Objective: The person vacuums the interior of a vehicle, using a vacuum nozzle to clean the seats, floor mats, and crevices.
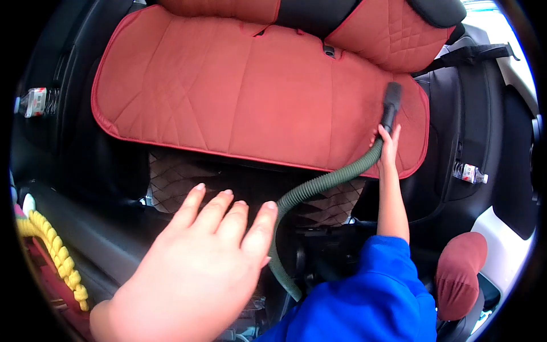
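Observation:
My right hand [388,145], at the end of a blue short sleeve, is wrapped round the handle end of a vacuum hose [330,179]. The hose is green and ribbed, with a black nozzle [391,100] whose tip rests on the right part of a red seat cover [256,97]. From my right hand the hose curves down and left to the footwell. My left hand [208,251] is close to the camera, palm down, fingers stretched and slightly apart, holding nothing. Part of the hose passes just right of its fingers.
Plastic bottles stand in both door pockets, one left [37,102], one right [470,172]. A brown quilted floor mat [171,176] lies below the seat. A yellow braided rope [57,251] is at lower left, a red-covered headrest [461,273] at lower right. A seat belt [473,55] hangs upper right.

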`<act>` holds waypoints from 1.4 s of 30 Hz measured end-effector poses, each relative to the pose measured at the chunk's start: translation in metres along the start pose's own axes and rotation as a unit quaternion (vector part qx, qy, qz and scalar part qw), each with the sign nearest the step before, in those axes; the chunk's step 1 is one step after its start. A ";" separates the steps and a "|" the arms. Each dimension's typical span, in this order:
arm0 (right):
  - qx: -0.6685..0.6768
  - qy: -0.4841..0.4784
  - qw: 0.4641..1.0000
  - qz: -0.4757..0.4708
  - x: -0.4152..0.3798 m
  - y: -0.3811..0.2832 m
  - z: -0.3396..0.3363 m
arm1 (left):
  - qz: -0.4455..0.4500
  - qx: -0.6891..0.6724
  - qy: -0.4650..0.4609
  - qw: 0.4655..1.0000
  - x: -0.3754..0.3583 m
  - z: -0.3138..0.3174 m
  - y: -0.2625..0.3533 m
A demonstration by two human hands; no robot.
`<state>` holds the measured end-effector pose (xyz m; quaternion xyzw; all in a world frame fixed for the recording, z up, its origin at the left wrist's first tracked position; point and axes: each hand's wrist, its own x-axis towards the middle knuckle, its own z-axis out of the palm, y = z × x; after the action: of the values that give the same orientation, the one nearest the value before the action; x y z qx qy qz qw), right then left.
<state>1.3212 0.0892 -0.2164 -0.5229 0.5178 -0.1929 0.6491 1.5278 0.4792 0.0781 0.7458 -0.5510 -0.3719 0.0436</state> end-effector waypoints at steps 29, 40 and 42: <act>-0.015 -0.047 0.998 0.049 0.030 0.020 0.078 | -0.010 0.044 0.053 0.998 -0.008 0.006 0.006; 0.027 -0.014 1.000 0.002 0.039 0.054 0.138 | -0.007 0.032 0.058 0.998 -0.009 0.006 0.005; -0.101 -0.059 0.991 -0.061 0.026 0.052 0.173 | -0.007 0.039 0.055 0.998 -0.008 0.005 0.005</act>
<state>1.4672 0.1713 -0.2882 -0.6272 0.4623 -0.1476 0.6092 1.5193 0.4861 0.0811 0.7702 -0.5566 -0.3086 0.0416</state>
